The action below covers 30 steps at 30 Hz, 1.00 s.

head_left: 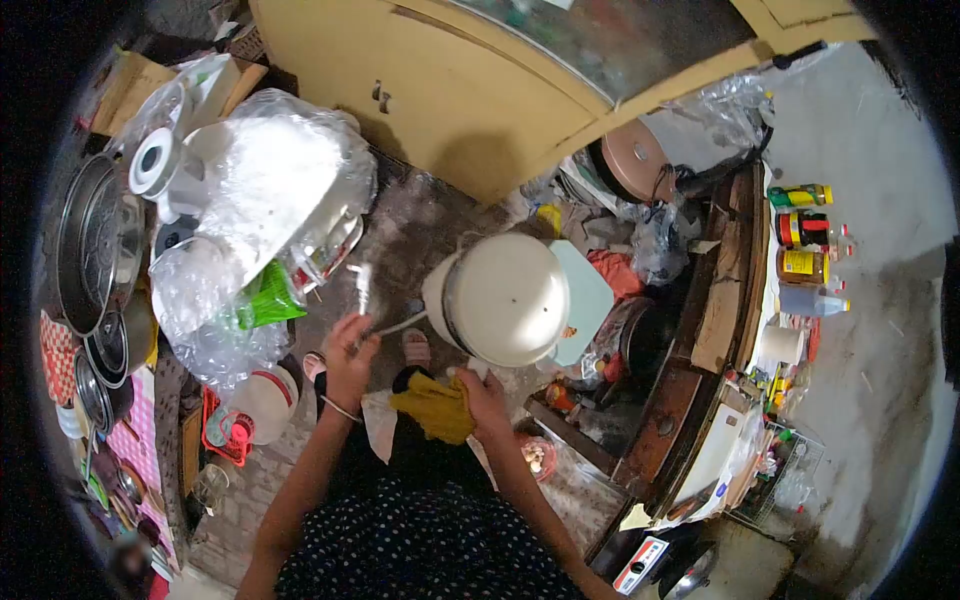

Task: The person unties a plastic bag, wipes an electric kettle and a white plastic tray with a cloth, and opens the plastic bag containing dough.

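A round cream-white appliance with a flat lid [508, 298] stands on the floor in front of me, a bright patch of light on its top. A white cord [402, 325] runs from its left side to my left hand [350, 357], whose fingers are closed on it. Just above those fingers sticks up a bright white piece [360, 288], possibly the cord's end. My right hand [486, 402] grips a mustard-yellow cloth [436, 410] close to the appliance's near edge.
Plastic-covered goods [285, 185] are piled at left, near pans [85, 245]. A yellow cabinet [430, 90] stands ahead. To the right are a pale green board [583, 300], a dark wooden unit [690, 390] and several bottles [803, 266]. A slippered foot [416, 346] shows below.
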{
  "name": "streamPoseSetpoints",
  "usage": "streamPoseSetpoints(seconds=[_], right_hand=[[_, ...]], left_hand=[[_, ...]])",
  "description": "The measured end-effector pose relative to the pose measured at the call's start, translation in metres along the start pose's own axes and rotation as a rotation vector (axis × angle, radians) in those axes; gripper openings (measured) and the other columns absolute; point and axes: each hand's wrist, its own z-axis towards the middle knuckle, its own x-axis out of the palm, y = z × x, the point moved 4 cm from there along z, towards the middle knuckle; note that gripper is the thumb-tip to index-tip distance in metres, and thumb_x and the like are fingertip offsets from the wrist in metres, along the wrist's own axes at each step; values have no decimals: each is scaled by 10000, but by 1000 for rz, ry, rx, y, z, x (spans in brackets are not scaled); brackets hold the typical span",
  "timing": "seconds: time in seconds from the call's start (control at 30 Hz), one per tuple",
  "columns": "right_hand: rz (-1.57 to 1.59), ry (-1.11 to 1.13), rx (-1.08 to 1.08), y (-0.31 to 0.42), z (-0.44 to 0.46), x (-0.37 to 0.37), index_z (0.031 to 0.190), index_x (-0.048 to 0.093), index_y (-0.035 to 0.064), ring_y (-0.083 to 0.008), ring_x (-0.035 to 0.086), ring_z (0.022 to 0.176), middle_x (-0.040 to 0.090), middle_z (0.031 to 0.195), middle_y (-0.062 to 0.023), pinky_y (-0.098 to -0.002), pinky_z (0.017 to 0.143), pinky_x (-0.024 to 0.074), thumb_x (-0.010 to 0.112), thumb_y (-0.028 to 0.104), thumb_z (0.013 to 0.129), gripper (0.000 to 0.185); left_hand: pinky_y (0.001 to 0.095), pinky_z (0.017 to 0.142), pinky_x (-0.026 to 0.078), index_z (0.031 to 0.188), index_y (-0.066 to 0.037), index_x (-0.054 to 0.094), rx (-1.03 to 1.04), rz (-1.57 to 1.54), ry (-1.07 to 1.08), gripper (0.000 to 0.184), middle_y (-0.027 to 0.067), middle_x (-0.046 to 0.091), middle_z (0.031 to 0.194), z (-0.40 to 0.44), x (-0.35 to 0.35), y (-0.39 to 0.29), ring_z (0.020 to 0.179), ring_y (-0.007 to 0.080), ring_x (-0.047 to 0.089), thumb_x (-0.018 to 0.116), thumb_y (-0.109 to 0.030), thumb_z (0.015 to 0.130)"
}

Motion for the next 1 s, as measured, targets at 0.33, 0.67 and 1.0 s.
streamPoseSetpoints(seconds=[0.33,0.67,1.0], right_hand=[[-16,-294,27,-33,77,-196,883,517,29,-146,501,706,499,804,-29,-289,605,437,542,181,791,179],[208,-310,36,-53,158,-254,1018,454,55,-191,531,759,515,882,-58,-328,632,466,546,221,792,296],[237,-156,314,0,124,-183,1052,477,63,-246,540,854,526,995,-100,-385,696,462,492,351,794,386]], left_hand=[[336,816,418,1068,-39,533,-461,-11,455,340,118,399,1196,-34,163,4,1040,247,459,581,-178,762],[351,919,339,1045,7,528,-269,-7,616,388,184,437,1158,-8,290,37,1090,308,420,579,-208,726],[389,942,311,1142,27,441,-233,213,859,676,226,429,1173,-13,402,98,1118,360,375,609,-385,633]])
